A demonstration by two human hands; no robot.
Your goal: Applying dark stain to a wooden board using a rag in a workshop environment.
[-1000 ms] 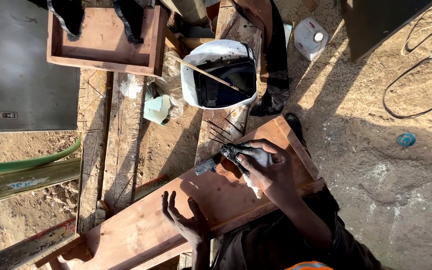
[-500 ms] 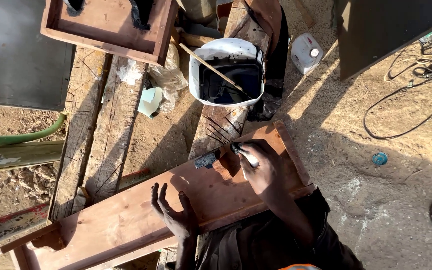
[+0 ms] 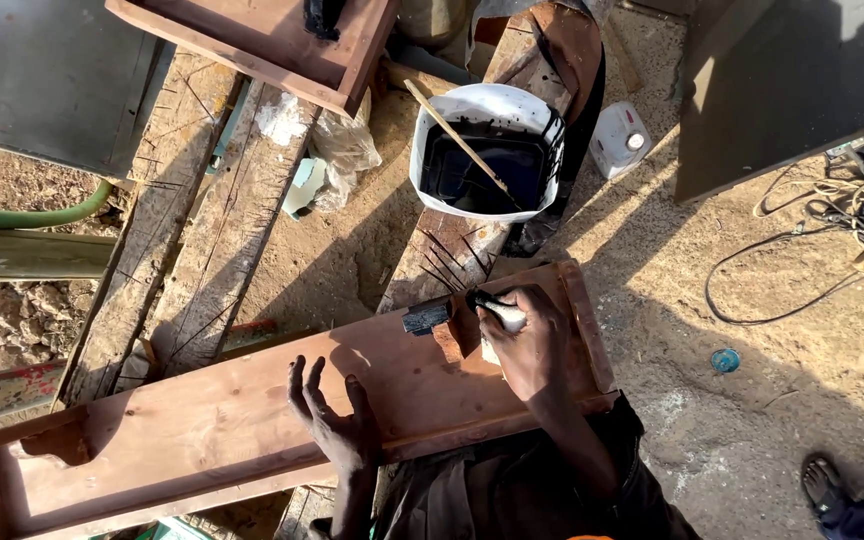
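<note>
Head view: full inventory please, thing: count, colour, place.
wooden frame: 1, reddish brown, lying across the foreground
second wooden frame: 1, reddish brown, top centre
paintbrush: 1, black bristles, on the foreground frame's inner block
bucket: 1, white, dark liquid inside, top centre
stick: 1, pale wood, resting in the bucket
jug: 1, white, right of the bucket
planks: several, weathered grey-brown, on the sandy ground
plastic wrap: 1 crumpled piece, clear, on the planks
hose: 1, green, left edge
cables: a tangle, black and pale, right edge
cap: 1, blue, on the sand at right
another person's foot: 1, bottom right
left hand: flat on the frame
right hand: gripping the brush
</note>
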